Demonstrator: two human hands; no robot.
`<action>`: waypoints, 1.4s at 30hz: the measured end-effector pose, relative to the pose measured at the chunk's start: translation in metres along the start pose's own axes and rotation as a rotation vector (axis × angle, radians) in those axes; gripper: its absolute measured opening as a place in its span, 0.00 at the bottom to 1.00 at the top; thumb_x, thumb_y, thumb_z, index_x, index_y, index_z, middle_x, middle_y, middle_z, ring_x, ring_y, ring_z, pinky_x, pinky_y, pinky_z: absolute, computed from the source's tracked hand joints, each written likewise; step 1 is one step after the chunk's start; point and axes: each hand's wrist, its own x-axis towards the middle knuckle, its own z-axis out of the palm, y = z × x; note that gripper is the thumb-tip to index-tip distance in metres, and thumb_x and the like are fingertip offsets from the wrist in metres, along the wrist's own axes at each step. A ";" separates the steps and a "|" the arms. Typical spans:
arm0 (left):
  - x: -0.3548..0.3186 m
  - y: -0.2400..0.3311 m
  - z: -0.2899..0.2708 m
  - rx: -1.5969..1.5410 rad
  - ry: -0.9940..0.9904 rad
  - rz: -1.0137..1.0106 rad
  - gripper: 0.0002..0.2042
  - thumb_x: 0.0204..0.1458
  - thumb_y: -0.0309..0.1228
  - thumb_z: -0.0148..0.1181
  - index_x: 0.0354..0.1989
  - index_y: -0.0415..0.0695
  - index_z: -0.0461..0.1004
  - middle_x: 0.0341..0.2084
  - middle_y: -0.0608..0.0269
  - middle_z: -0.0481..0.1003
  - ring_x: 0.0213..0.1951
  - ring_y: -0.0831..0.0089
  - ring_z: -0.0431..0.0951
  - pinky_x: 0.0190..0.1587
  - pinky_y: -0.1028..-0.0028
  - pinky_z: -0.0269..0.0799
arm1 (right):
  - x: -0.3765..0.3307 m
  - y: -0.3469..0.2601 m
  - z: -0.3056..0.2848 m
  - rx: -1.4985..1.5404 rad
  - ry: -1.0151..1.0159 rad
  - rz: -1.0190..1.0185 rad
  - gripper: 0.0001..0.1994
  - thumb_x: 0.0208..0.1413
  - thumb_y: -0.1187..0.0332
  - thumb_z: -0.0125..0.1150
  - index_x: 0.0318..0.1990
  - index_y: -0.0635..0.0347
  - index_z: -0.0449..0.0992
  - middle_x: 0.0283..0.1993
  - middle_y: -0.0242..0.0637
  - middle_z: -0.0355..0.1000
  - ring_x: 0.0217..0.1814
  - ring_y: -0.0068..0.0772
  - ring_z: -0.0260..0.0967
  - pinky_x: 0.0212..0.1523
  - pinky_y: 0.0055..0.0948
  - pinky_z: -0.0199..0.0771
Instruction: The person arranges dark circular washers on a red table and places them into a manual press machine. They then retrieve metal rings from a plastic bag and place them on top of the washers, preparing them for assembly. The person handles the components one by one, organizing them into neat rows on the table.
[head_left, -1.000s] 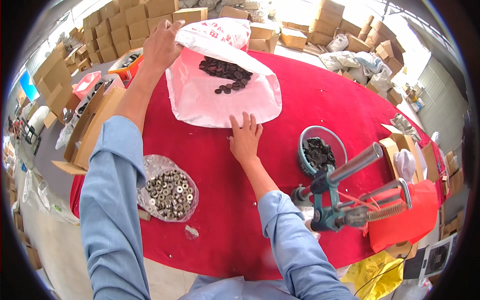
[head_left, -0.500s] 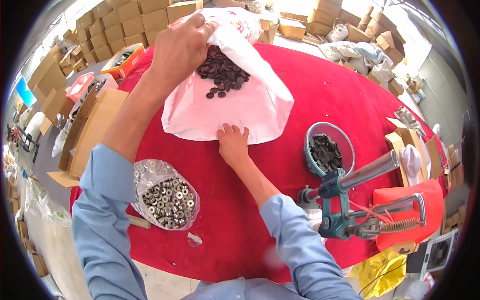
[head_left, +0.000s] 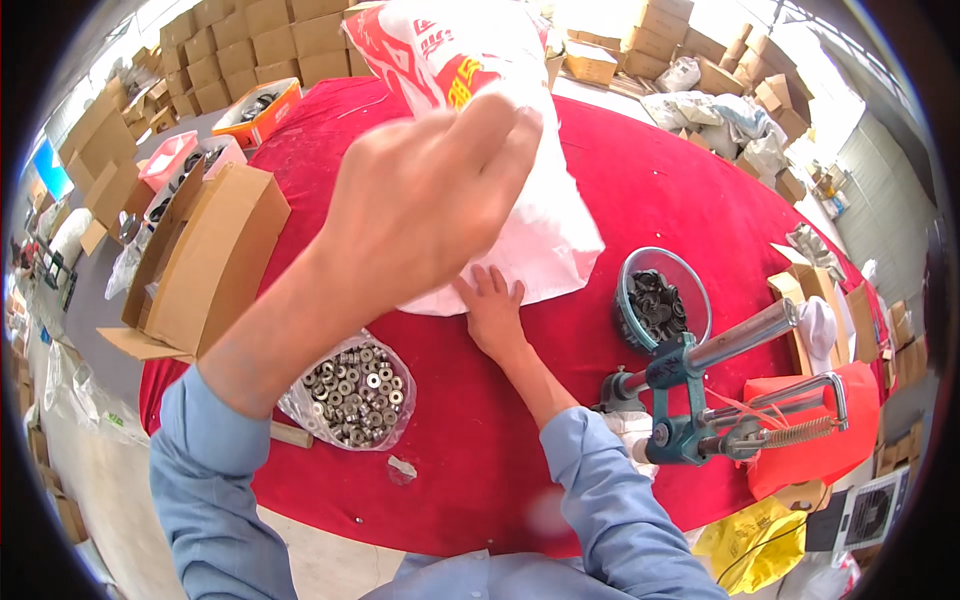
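Observation:
A white woven bag (head_left: pixel 560 235) with red and yellow print lies on the red-covered table, its far end lifted. My left hand (head_left: pixel 430 175) is raised high over it, closed on the bag's upper edge and slightly blurred. The black round pieces inside the bag are now hidden behind the hand and the raised cloth. My right hand (head_left: pixel 495 315) rests on the bag's near edge, fingers spread and lying flat. Below my left forearm sits a clear plastic bag (head_left: pixel 408 425) full of small metal rings (head_left: pixel 360 395).
On the right, a clear tub (head_left: pixel 707 300) holds black pieces (head_left: pixel 655 305), close to a green hand press (head_left: pixel 680 400). A red bag (head_left: pixel 850 430) lies behind the press. An open cardboard box (head_left: pixel 225 260) stands at the left, near an orange box (head_left: pixel 258 115).
My left hand has swung right and nearer, pulling the bag's top edge over, so the black pieces are covered and the printed side shows. My right hand has shifted slightly right and nearer.

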 end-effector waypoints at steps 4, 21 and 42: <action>-0.006 -0.044 0.013 0.182 -0.085 -0.126 0.15 0.55 0.26 0.64 0.51 0.44 0.83 0.37 0.61 0.76 0.28 0.65 0.82 0.28 0.64 0.79 | 0.040 -0.017 -0.004 0.033 -0.031 0.008 0.27 0.61 0.74 0.57 0.69 0.44 0.74 0.76 0.51 0.62 0.80 0.66 0.55 0.66 0.90 0.49; -0.010 -0.031 0.028 0.150 0.192 -0.070 0.18 0.51 0.23 0.66 0.53 0.44 0.83 0.42 0.57 0.77 0.43 0.59 0.81 0.44 0.56 0.75 | 0.049 0.008 -0.070 0.474 -0.424 -0.131 0.22 0.60 0.59 0.66 0.60 0.58 0.82 0.64 0.47 0.79 0.66 0.52 0.75 0.68 0.44 0.74; -0.243 -0.050 0.341 -0.385 -0.420 -0.714 0.24 0.65 0.46 0.58 0.64 0.46 0.78 0.62 0.42 0.77 0.62 0.44 0.78 0.66 0.50 0.70 | 0.232 0.111 0.029 0.536 0.634 0.114 0.22 0.64 0.55 0.64 0.59 0.59 0.82 0.61 0.51 0.80 0.67 0.52 0.75 0.66 0.48 0.72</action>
